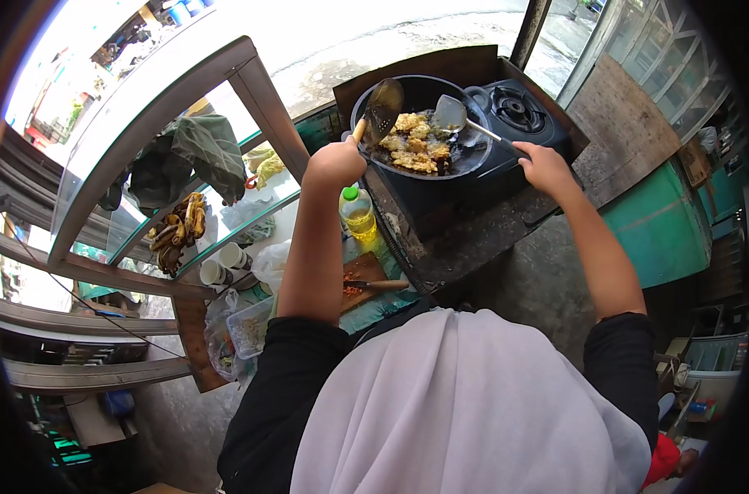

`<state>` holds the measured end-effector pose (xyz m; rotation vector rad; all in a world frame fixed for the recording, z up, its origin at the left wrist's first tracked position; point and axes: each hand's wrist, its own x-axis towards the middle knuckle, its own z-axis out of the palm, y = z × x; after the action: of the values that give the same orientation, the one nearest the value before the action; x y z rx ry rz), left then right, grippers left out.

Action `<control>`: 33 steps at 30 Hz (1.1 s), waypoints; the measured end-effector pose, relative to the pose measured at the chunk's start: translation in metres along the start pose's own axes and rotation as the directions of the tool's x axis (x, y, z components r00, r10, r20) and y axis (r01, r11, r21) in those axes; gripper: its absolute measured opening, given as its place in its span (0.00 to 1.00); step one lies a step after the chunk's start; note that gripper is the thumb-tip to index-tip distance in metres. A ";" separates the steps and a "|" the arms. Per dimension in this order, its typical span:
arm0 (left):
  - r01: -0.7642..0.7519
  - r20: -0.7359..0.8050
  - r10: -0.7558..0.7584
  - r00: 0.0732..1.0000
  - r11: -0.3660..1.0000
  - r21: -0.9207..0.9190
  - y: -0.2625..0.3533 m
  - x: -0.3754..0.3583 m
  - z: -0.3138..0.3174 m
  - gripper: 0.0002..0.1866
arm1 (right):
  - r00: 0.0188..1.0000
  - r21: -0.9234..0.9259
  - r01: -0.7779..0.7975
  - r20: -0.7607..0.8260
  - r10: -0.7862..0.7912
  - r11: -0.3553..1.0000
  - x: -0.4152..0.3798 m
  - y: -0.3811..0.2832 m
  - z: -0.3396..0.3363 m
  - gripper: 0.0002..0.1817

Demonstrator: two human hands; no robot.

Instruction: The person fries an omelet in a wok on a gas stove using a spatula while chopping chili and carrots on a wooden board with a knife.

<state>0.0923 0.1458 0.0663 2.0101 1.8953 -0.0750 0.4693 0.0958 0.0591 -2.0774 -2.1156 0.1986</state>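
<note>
A dark wok (478, 156) sits on the black gas stove (440, 198), with several golden-brown fritters (415, 144) in hot oil. My left hand (340, 160) is closed around the wooden handle of a perforated skimmer (384, 105), whose round head is raised over the wok's left side. In my right hand (546, 169), a metal spatula (451, 113) is gripped by its long handle. Its blade reaches over the wok near the upper edge of the fritters. My left fingers are partly hidden behind the wrist.
Right of the wok is a second burner (516, 109). A green-capped bottle of yellow oil (358, 216) stands left of the stove, near a cutting board (363, 270) with a knife (382, 285) and orange bits. A glass display case (251, 107) rises at left, with bananas (178, 230) inside.
</note>
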 end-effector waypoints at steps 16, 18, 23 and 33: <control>-0.150 -0.029 0.152 0.988 0.986 0.078 0.015 -0.083 0.001 0.32 | 0.923 -0.362 0.093 0.381 0.056 0.927 0.009 -0.063 -0.040 0.16; -0.155 -0.006 0.158 0.987 0.978 0.139 0.018 -0.080 0.000 0.32 | 0.923 -0.367 0.105 0.382 0.047 0.924 0.015 -0.060 -0.040 0.16; -0.136 0.081 0.121 0.989 0.969 0.208 0.030 -0.070 -0.012 0.32 | 0.949 -0.563 0.134 0.311 0.059 0.816 0.033 -0.079 -0.065 0.14; -0.185 0.130 0.157 0.979 0.951 0.249 0.050 -0.036 -0.011 0.37 | 0.678 -0.545 0.683 0.720 -0.145 0.486 0.113 -0.098 -0.087 0.10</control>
<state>0.1355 0.1133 0.0983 2.2831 1.7093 -0.3977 0.3909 0.2042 0.1680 -1.7767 -3.6241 -0.2867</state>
